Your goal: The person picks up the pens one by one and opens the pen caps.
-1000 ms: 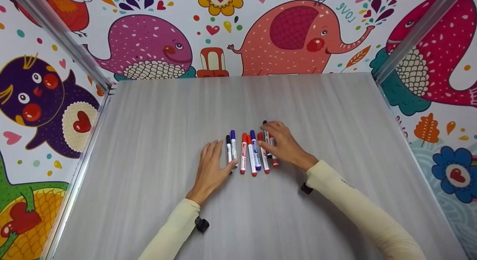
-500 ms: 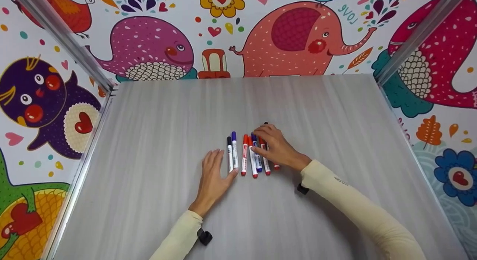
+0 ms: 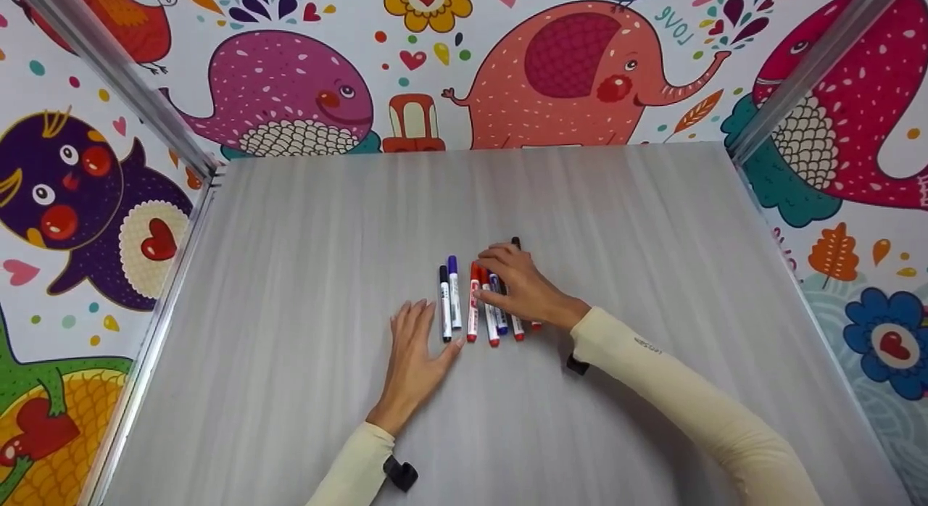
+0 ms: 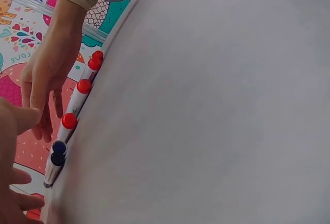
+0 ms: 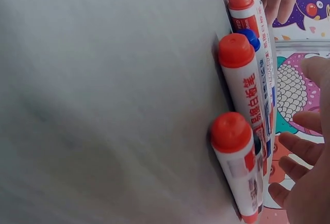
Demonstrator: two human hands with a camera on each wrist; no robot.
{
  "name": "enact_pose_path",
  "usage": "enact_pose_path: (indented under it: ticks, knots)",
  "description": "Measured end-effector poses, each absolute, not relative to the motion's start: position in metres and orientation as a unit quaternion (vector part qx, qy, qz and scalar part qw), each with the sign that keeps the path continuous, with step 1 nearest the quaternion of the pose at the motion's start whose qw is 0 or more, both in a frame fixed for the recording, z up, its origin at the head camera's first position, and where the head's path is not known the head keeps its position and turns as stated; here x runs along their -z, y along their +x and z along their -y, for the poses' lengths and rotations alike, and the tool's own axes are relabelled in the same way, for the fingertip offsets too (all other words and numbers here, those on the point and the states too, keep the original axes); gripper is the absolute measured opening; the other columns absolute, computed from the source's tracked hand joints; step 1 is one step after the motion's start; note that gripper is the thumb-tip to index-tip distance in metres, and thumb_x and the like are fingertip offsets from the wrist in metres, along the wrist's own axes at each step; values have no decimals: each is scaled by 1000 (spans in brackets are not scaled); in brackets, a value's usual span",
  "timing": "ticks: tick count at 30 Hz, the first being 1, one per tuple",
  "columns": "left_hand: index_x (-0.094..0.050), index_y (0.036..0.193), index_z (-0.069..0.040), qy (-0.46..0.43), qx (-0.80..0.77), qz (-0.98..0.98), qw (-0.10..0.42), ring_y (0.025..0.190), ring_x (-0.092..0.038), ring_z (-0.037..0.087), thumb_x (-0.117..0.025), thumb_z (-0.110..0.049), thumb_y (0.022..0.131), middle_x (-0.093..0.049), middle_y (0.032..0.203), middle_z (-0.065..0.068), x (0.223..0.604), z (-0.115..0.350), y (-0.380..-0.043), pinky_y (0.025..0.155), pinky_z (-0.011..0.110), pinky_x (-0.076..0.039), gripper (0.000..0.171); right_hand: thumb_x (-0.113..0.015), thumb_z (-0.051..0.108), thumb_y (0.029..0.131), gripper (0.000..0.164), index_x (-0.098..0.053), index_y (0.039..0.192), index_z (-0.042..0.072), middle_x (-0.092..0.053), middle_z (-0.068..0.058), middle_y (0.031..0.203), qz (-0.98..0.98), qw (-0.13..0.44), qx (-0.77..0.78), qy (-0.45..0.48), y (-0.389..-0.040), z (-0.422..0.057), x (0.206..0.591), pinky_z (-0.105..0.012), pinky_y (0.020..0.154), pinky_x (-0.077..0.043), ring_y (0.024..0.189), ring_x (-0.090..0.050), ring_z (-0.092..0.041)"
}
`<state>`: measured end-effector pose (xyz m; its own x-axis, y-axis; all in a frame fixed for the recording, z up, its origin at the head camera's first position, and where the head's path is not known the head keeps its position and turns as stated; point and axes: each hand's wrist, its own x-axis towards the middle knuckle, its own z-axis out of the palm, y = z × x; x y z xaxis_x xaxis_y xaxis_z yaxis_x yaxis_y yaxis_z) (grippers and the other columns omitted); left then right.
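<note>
Several whiteboard markers lie side by side on the grey table in the head view. A black marker [image 3: 445, 307] and a blue-capped marker [image 3: 454, 296] form a pair at the left. My left hand [image 3: 415, 368] rests just left of them, fingers extended and thumb apart. Over the red marker [image 3: 473, 317] and its neighbours hovers my right hand [image 3: 533, 290], fingers loosely bent and gripping nothing. It partly hides a blue marker [image 3: 501, 321], another red marker [image 3: 518, 328] and a black-tipped marker [image 3: 515, 241]. In the right wrist view, its fingers [image 5: 299, 149] stand apart from the red-capped marker [image 5: 240, 74].
The grey table [image 3: 326, 223] extends around the row of markers. Metal rails [image 3: 138, 100] and walls printed with cartoon animals enclose its back and sides. Both forearms wear cream sleeves [image 3: 667, 368] with a black wrist device [image 3: 401, 473] visible.
My right hand has moved left across the markers, from the rightmost ones toward the middle. My left hand has drawn slightly back toward the body, uncovering the black marker's lower end.
</note>
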<state>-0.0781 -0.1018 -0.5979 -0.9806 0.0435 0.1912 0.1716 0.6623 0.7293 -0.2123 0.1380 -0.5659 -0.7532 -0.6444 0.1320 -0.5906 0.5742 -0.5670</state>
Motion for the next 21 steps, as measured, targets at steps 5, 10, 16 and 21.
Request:
enact_pose_path:
  ticks: [5,10,16,21]
  knots:
    - [-57,152,6,-76,380,917,95,160,-28,54,-88,-31,95,-49,161,29,600,102,-81,127,76,-12,75,-77,41,105,60,-64,151,5,-57,-16,158,-883,33,298,-362,-216,-135,567,-60,126,-35,151,-45,-35]
    - [-58,151,5,-79,369,921,94,161,-26,54,-89,-31,94,-49,162,28,601,103,-83,127,77,-11,75,-78,39,104,60,-64,152,6,-57,-16,158,-885,34,293,-361,-218,-130,567,-60,126,-35,152,-44,-35]
    - [-59,152,4,-84,358,925,89,161,-26,54,-90,-29,93,-48,162,28,602,106,-84,127,76,-10,74,-77,40,104,61,-62,154,7,-54,-16,161,-886,46,286,-363,-219,-123,567,-58,128,-33,155,-41,-35]
    - [-60,151,3,-91,350,928,86,161,-26,54,-89,-31,94,-48,163,28,603,107,-84,127,76,-11,73,-75,44,105,63,-61,156,8,-51,-15,164,-885,61,282,-366,-221,-119,566,-58,130,-29,159,-36,-34]
